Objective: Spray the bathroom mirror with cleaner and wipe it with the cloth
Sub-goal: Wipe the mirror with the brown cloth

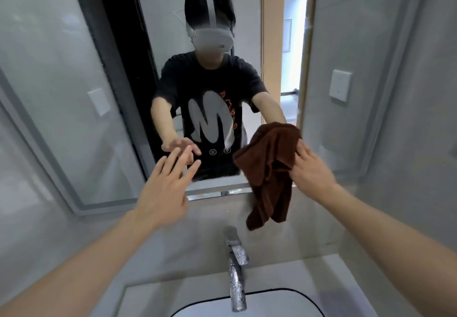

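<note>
Soft, even indoor light, bright doorway glare in the mirror [173, 44], wide-angle bending at blurred edges.

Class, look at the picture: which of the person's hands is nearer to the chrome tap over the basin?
Right, by a small margin. The right hand holds the brown cloth above-right of the chrome tap; the open left hand hovers further above-left.
</note>
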Demonstrator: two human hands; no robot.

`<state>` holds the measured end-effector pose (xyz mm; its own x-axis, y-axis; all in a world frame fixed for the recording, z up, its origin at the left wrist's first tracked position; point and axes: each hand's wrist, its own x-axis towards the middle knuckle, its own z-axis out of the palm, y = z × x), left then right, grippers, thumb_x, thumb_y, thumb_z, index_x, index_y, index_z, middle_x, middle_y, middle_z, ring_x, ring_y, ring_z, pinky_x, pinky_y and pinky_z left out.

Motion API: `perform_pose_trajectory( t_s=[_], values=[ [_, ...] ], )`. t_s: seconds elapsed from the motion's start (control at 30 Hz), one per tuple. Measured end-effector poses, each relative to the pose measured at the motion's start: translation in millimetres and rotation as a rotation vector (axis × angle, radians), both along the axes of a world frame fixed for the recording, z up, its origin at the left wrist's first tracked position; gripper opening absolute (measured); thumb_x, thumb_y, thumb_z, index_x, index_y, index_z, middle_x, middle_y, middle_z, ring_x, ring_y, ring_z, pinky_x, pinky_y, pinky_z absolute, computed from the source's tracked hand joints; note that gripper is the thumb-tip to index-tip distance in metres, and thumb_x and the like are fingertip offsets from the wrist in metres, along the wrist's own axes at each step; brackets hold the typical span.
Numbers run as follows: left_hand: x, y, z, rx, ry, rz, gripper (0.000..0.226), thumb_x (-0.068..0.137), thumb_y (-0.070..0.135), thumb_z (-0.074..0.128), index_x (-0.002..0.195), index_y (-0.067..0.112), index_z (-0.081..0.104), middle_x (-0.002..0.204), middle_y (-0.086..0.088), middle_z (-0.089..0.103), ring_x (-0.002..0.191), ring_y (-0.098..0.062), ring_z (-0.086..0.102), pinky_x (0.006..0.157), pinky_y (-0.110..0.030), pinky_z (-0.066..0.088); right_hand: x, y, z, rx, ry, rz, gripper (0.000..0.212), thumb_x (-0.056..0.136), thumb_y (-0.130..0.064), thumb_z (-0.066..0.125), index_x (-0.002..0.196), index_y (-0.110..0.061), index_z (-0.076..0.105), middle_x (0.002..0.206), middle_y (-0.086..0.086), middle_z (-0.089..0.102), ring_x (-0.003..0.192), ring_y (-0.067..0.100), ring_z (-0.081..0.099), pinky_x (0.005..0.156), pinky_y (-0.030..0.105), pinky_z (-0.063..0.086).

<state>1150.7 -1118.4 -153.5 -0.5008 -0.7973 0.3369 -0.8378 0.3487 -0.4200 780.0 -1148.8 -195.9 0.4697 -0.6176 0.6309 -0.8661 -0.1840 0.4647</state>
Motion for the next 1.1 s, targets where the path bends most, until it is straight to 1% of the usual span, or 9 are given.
perform_pose_trajectory(
  t_s=[0.13,0.3,0.37,0.47,0.6,0.7,0.87,1.0,1.1],
  values=[
    [8.6,0.7,-9.8,0.038,0.007,0.092,0.090,0.070,0.029,0.067,0.152,0.015,0.033,0.165,-0.014,0.010,0.149,-0.041,0.016,0.115,-0.055,0.030,-49.8,11.2,-8.9,0.157,-0.447,-0.076,0.055,0.086,-0.004,0.053,0.140,0.001,0.044,0.129,0.034,0.060,0.117,0.056,0.056,0.099,0.062,0.048],
    [1.6,3.7,-16.8,0.048,0.001,0.156,0.092,0.068,0.026,0.068,0.152,0.014,0.033,0.165,-0.018,0.007,0.149,-0.041,0.017,0.113,-0.054,0.033,-92.7,25.3,-21.0,0.274,-0.888,-0.312,0.050,0.085,-0.057,0.029,0.112,-0.023,0.054,0.110,0.015,0.066,0.088,0.034,0.061,0.073,0.039,0.046],
    [-1.9,4.4,-17.4,0.049,0.031,0.170,0.092,0.069,0.026,0.068,0.153,0.014,0.032,0.165,-0.016,0.005,0.150,-0.039,0.017,0.114,-0.053,0.032,-96.4,23.6,-27.7,0.330,-0.996,-0.310,0.030,0.086,-0.042,0.033,0.095,-0.021,0.052,0.094,0.015,0.065,0.077,0.033,0.059,0.065,0.037,0.043],
    [-2.5,9.6,-17.8,0.059,0.090,0.194,0.087,0.069,0.025,0.066,0.150,0.013,0.037,0.165,-0.012,0.010,0.149,-0.033,0.024,0.115,-0.052,0.032,-83.9,17.4,-27.6,0.371,-1.034,-0.302,0.018,0.093,-0.015,0.042,0.103,-0.012,0.058,0.093,0.015,0.062,0.077,0.033,0.056,0.064,0.036,0.041],
    [7.7,30.9,-24.6,0.098,0.153,0.249,0.082,0.072,0.025,0.062,0.150,0.015,0.037,0.165,-0.011,0.011,0.149,-0.032,0.023,0.118,-0.050,0.027,-52.4,13.5,-32.6,0.425,-1.141,-0.219,0.040,0.095,-0.030,0.040,0.129,-0.015,0.054,0.115,0.010,0.062,0.090,0.026,0.053,0.074,0.029,0.035],
    [20.6,48.5,-32.5,0.134,0.182,0.289,0.082,0.074,0.027,0.059,0.151,0.017,0.033,0.166,-0.010,0.005,0.150,-0.031,0.018,0.120,-0.048,0.022,-0.7,29.9,-11.0,0.360,-1.217,0.022,0.024,0.095,-0.026,0.052,0.118,-0.025,0.055,0.109,-0.007,0.063,0.092,0.011,0.059,0.074,0.025,0.040],
    [32.7,78.3,-38.8,0.181,0.277,0.305,0.084,0.076,0.028,0.053,0.154,0.020,0.024,0.166,-0.008,-0.006,0.152,-0.029,0.009,0.122,-0.045,0.014,91.8,22.0,-0.6,0.324,-0.936,0.228,0.047,0.096,-0.021,0.054,0.141,-0.021,0.047,0.141,0.014,0.054,0.128,0.031,0.051,0.111,0.047,0.040],
    [35.2,106.9,-36.2,0.218,0.364,0.301,0.084,0.079,0.029,0.049,0.155,0.022,0.015,0.166,-0.007,-0.009,0.152,-0.028,0.006,0.123,-0.041,0.011,171.2,5.3,-7.3,0.352,-0.445,0.313,0.054,0.093,-0.012,0.056,0.144,0.004,0.048,0.141,0.029,0.055,0.132,0.050,0.047,0.114,0.057,0.034],
    [48.7,124.3,-33.2,0.245,0.476,0.311,0.085,0.080,0.027,0.052,0.155,0.023,0.012,0.166,-0.005,-0.007,0.151,-0.027,0.008,0.122,-0.038,0.013,220.7,19.2,5.0,0.326,-0.354,0.357,0.060,0.092,-0.017,0.059,0.147,0.003,0.044,0.148,0.027,0.049,0.140,0.047,0.041,0.113,0.055,0.037]
  ],
)
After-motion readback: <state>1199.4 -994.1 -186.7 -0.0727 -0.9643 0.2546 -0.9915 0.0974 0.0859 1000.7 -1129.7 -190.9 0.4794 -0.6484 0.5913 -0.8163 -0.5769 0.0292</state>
